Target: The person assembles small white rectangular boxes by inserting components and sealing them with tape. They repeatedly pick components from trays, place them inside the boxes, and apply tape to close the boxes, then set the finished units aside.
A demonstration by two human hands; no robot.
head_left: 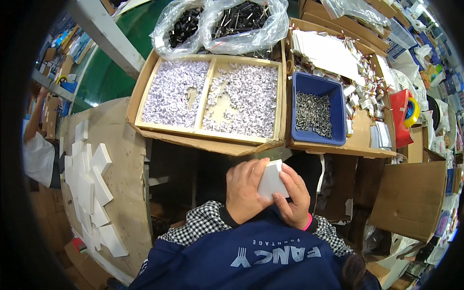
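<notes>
A dark blue apron [261, 266] with pale lettering lies nearest, over black-and-white checked sleeves [195, 224] with dark cuffs. Just beyond it, the left hand [246, 191] and the right hand [296, 198] are closed around one small white box [272, 182], in front of the person's body. The left hand grips its left side, and the right hand has its thumb at the near edge and its fingers along the right side. A pink band [308, 222] shows at the right wrist.

Off to the left, a brown bench [128, 193] carries a loose, overlapping pile of white boxes [87, 191]. To the right, a cardboard flap [411, 198] stands out at a slant.

Beyond the hands, a carton [253, 148] holds a wooden tray [205, 96] split into two compartments, both strewn with tiny white pieces [176, 89]. Beside it, a blue bin [319, 136] contains small metal pieces [313, 113]. The bin sits in a second carton [360, 149] with white sheets [324, 53] behind it. A yellow tape roll [412, 113] rests against something red at the right.

Farther back, two clear plastic bags [263, 36] hold black parts [241, 19]. At far left, a person [38, 159] in a white top is partly visible.
</notes>
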